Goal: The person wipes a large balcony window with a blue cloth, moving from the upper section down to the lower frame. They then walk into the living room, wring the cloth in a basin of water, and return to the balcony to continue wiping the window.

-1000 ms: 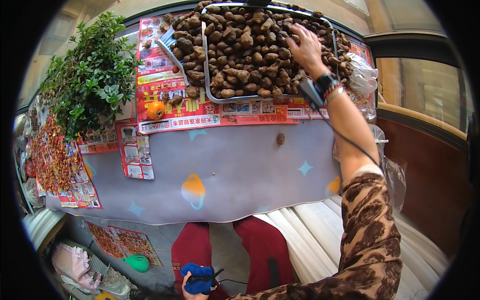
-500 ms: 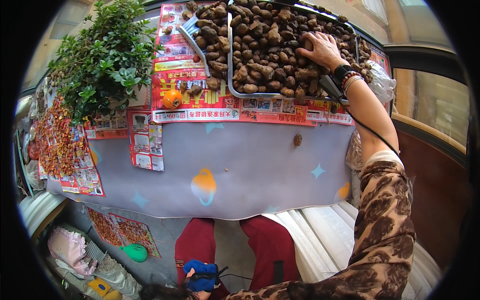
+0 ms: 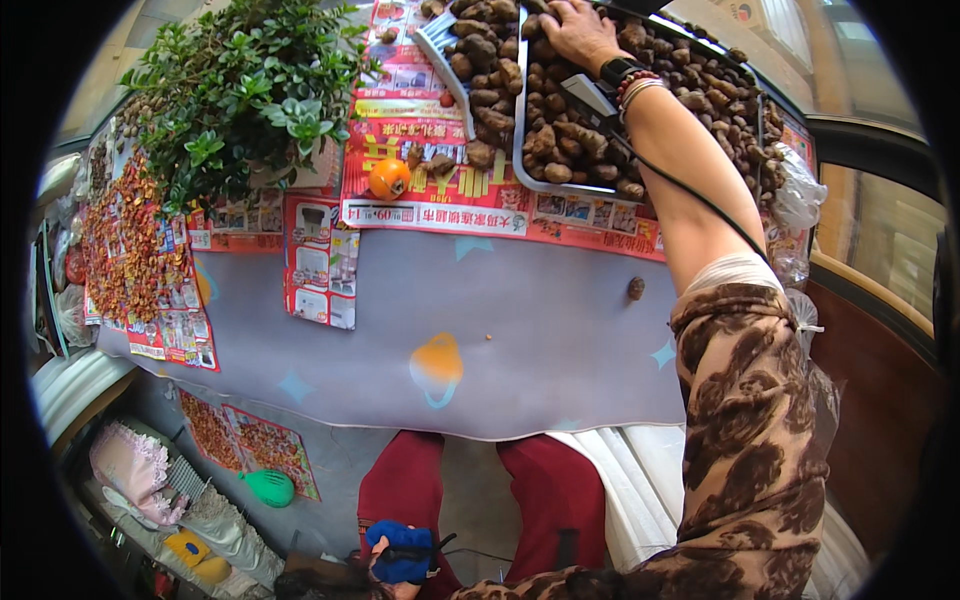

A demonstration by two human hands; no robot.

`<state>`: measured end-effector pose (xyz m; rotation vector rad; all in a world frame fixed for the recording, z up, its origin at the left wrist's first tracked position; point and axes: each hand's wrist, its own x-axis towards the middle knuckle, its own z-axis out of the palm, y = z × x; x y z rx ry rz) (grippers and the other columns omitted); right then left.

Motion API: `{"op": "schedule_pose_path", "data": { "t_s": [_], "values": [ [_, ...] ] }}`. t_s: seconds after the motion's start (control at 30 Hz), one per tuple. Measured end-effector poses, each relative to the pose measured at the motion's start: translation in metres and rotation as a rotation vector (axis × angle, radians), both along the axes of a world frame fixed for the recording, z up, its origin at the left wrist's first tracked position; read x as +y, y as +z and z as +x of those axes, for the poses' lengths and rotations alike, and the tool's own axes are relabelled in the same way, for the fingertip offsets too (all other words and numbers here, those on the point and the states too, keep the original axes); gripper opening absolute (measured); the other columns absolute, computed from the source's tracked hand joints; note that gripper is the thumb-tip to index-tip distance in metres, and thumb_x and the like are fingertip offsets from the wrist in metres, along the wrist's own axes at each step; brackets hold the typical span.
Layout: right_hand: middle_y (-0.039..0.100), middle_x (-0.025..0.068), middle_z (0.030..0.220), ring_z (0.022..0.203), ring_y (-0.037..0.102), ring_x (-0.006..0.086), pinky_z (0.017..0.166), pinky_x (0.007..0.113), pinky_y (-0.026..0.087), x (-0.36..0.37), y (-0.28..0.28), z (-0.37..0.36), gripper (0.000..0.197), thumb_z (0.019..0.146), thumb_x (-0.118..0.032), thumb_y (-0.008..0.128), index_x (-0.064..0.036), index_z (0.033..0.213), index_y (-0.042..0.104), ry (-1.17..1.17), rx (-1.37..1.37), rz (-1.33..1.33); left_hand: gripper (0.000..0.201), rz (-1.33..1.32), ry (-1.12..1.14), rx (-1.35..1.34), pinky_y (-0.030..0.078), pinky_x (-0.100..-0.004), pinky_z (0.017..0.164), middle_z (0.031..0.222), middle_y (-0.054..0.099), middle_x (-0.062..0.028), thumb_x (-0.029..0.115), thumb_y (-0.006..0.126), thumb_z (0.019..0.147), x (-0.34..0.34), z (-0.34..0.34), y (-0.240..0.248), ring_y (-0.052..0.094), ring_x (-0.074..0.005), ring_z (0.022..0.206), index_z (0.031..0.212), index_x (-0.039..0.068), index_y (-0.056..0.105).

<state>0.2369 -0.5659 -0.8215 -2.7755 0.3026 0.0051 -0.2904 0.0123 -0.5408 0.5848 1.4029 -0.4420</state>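
Observation:
My right hand (image 3: pixel 582 38) reaches over a metal tray (image 3: pixel 519 155) heaped with brown, knobbly tubers (image 3: pixel 572 140). Its palm is down, touching the tubers near the tray's far left corner, and the fingers look stretched out and apart, though the fingertips are partly hidden. A dark watch (image 3: pixel 624 70) and beaded bracelets (image 3: pixel 640 90) circle that wrist. A black cable (image 3: pixel 690 185) runs along the forearm from a small grey device (image 3: pixel 588 95) at the wrist. My left hand is not in view.
More tubers lie left of the tray beside a blue-and-white strip (image 3: pixel 452 75). An orange persimmon-like fruit (image 3: pixel 389 179) rests on red printed sheets (image 3: pixel 430 215). A leafy plant (image 3: pixel 240 100) and dried reddish pieces (image 3: pixel 135 250) stand left. One tuber (image 3: pixel 636 288) lies on the grey cloth (image 3: pixel 540 320).
My right hand has moved away and leftward across the tubers, toward the tray's far left corner. The view has shifted, so the table things sit further right.

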Motion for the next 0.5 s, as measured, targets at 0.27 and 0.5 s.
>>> {"op": "schedule_pose_path", "data": {
  "t_s": [0.27, 0.5],
  "values": [
    [0.056, 0.0106, 0.140, 0.142, 0.037, 0.0323, 0.117, 0.058, 0.025, -0.043, 0.070, -0.089, 0.060, 0.089, -0.052, 0.050, -0.0132, 0.133, 0.060, 0.357, 0.414, -0.483, 0.010, -0.058, -0.062, -0.079, 0.045, -0.0427, 0.099, 0.095, 0.059, -0.0082, 0.019, 0.057, 0.099, -0.014, 0.014, 0.006, 0.058, -0.0255, 0.098, 0.097, 0.009, 0.055],
    [0.039, 0.0064, 0.155, 0.148, 0.025, 0.0364, 0.118, 0.061, 0.020, -0.031, 0.115, -0.149, 0.056, 0.083, -0.036, 0.071, -0.0200, 0.135, 0.059, 0.166, 0.464, -0.491, 0.019, -0.107, 0.028, -0.181, 0.043, -0.0383, 0.089, 0.081, 0.044, -0.0019, 0.016, 0.054, 0.099, -0.030, 0.034, 0.021, 0.049, -0.0202, 0.086, 0.084, 0.014, 0.043]
  ]
}}
